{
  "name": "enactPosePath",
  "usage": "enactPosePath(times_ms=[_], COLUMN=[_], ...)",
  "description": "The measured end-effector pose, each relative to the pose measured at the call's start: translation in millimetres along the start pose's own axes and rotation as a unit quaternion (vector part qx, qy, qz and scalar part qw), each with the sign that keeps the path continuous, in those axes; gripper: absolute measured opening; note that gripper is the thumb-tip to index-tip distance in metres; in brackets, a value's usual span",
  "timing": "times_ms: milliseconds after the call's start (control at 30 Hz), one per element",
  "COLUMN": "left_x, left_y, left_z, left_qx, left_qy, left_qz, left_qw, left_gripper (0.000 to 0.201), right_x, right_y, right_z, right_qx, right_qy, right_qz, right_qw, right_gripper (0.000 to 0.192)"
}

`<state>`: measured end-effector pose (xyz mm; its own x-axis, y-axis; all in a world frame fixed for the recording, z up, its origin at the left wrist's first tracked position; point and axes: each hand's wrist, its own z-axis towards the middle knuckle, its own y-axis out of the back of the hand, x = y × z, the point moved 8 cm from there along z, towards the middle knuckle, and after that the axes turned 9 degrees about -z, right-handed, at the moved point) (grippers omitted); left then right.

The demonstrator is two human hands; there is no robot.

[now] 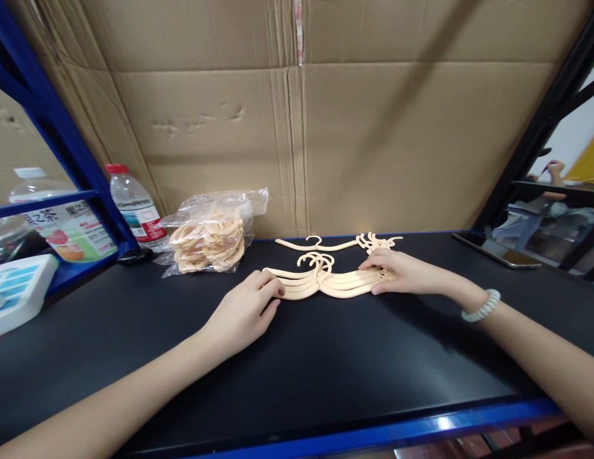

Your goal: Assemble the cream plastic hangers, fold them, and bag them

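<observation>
Several cream-coloured clothes hangers (344,285) lie overlapped in a row on the black table, hooks pointing away from me. My left hand (246,309) has its fingers closed around their left ends. Around the right ends, my right hand (404,271) is closed too, a pale beaded bracelet on its wrist. Just behind this bunch lies a single hanger (318,246), flat against the back of the table. More hanger hooks (378,242) show beyond my right hand, partly hidden by it.
A clear plastic bag of hangers (208,239) stands at the back left, beside a red-capped bottle (136,210). A phone-like dark slab (495,250) lies at the back right. Cardboard (397,140) walls off the rear. At far left is a white tray with blue cells (22,296).
</observation>
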<state>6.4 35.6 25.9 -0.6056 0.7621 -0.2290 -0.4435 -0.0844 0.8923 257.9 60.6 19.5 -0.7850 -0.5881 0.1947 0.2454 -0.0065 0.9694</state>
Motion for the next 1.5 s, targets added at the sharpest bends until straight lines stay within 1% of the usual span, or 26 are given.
enactPosePath(times_ms=[333,533,600,667,767,833,933,1033,1167,1233,1367,1500], left_x=[4.2,2.6,2.0,1.1,0.0,-0.7,-2.2,-4.7,-18.0,-23.2,-23.0,-21.9], left_y=[0.6,2.3,3.1,4.0,4.8,5.7,7.7,5.2,-8.8,-12.9,-12.0,-10.8], left_z=[1.2,0.4,0.2,0.3,0.8,1.1,1.0,0.9,-1.5,-3.2,-3.2,-2.4], left_qx=[-0.007,-0.012,-0.015,-0.018,-0.024,-0.030,-0.039,-0.017,0.076,0.106,0.103,0.099], left_qy=[0.018,0.016,0.017,0.016,0.011,0.007,0.006,0.012,-0.028,-0.048,-0.045,-0.041], left_qz=[-0.003,0.022,0.037,0.047,0.054,0.051,0.025,-0.037,-0.113,-0.128,-0.128,-0.123], left_qw=[1.000,1.000,0.999,0.999,0.998,0.998,0.999,0.999,0.990,0.985,0.985,0.987], left_gripper=[0.014,0.014,0.014,0.014,0.014,0.014,0.011,0.009,0.017,0.017,0.016,0.016], right_x=[-2.2,-4.1,-5.4,-9.7,-20.1,-27.4,-35.6,-41.0,-52.6,-58.3,-63.6,-61.9], right_y=[2.0,3.3,6.6,13.4,27.1,35.1,44.5,50.4,50.0,48.4,44.4,39.2], right_z=[3.5,2.8,1.9,0.2,-5.0,-9.9,-17.4,-23.4,-28.1,-29.2,-28.9,-26.3], right_qx=[-0.035,-0.034,-0.050,-0.089,-0.171,-0.218,-0.269,-0.308,-0.334,-0.347,-0.358,-0.349], right_qy=[0.014,0.003,-0.009,-0.040,-0.108,-0.157,-0.217,-0.249,-0.276,-0.280,-0.281,-0.278], right_qz=[0.000,0.004,0.007,0.010,0.009,0.006,0.002,0.018,0.084,0.124,0.191,0.232], right_qw=[0.999,0.999,0.999,0.995,0.979,0.963,0.938,0.918,0.897,0.887,0.870,0.864], right_gripper=[0.047,0.048,0.046,0.039,0.028,0.026,0.025,0.024,0.022,0.020,0.016,0.015])
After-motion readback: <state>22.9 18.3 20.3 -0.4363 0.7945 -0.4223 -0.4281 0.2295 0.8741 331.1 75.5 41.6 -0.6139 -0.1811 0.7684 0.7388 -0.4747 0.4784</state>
